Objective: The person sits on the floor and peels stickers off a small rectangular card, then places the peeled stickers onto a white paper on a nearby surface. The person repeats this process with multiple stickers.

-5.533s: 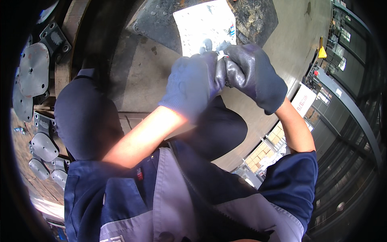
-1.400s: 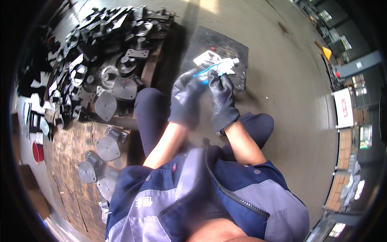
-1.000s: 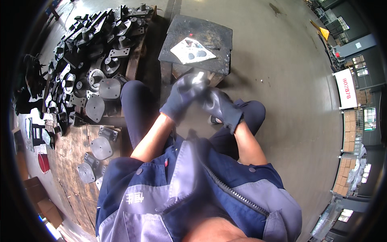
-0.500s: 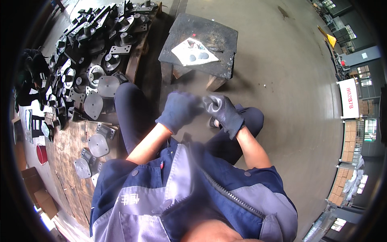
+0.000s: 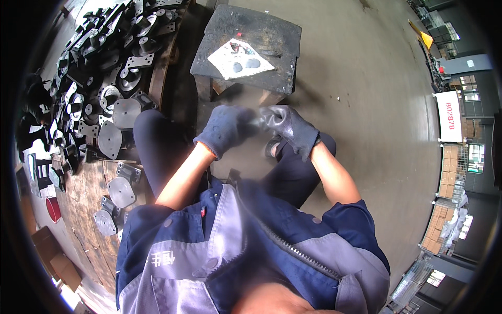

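In a dark work glove, my left hand (image 5: 226,131) hovers over the gap between my knees. Its fingertips are smeared by motion, so whether it grips anything cannot be seen. My right hand (image 5: 291,128), gloved too, faces it a short way off with thumb and fingers pinched together. Whatever is in that pinch is too small or blurred to make out. Beyond both hands stands a low, dark, worn wooden stool (image 5: 285,57). A white sheet (image 5: 222,58) lies on it, with two dark round pieces (image 5: 246,65) and a small red bit (image 5: 239,34).
At my left, a heap of metal brackets and round flanges (image 5: 112,104) covers a wooden pallet (image 5: 86,209). Several plates with bolt holes (image 5: 121,192) sit near my left knee. A red bucket (image 5: 53,208) and cardboard boxes (image 5: 55,254) are farther left. Wire cages of boxes (image 5: 444,180) line the right.
My view has shifted, so the stool and pallet appear higher and farther left. The gloved hands stay close together, the left one still blurred and the right one still pinched.
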The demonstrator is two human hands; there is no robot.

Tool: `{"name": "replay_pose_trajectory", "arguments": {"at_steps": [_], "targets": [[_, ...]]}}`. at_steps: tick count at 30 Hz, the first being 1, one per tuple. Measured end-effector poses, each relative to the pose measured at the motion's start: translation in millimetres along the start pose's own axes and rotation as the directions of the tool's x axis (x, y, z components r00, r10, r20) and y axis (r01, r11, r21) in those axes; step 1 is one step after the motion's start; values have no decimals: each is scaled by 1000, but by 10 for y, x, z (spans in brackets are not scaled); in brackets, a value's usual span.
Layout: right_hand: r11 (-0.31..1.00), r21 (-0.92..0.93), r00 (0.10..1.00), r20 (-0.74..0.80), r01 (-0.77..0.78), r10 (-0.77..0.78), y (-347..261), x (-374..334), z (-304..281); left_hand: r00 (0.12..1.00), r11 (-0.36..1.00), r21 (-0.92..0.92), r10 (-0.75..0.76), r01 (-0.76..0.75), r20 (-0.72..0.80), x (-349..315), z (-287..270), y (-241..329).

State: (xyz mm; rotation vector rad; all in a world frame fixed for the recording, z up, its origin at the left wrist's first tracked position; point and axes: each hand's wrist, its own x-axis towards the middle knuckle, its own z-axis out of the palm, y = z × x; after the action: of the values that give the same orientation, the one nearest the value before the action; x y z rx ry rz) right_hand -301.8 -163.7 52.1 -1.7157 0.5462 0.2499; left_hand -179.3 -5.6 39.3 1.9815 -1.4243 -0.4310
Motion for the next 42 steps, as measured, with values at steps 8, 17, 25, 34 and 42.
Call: {"name": "replay_pose_trajectory", "arguments": {"at_steps": [8, 17, 25, 34, 42], "targets": [[957, -85, 950, 175, 276, -259, 109, 407, -342, 989, 971, -215, -80, 105, 123, 265, 95, -227], [902, -218, 916, 242, 372, -319, 177, 973, -470, 867, 517, -739, -10, 431, 499, 445, 80, -833], [988, 19, 987, 39, 153, -153, 58, 1009, -504, 965, 792, -553, -191, 258, 177, 544, 175, -968], [962, -211, 975, 178, 171, -135, 29, 1265, -439, 987, 892, -424, -158, 155, 29, 607, 181, -933], [937, -339, 984, -125, 80, -129, -53, 1490, -847, 877, 287, -851, -341, 440, 338, 492, 198, -1240]]}}
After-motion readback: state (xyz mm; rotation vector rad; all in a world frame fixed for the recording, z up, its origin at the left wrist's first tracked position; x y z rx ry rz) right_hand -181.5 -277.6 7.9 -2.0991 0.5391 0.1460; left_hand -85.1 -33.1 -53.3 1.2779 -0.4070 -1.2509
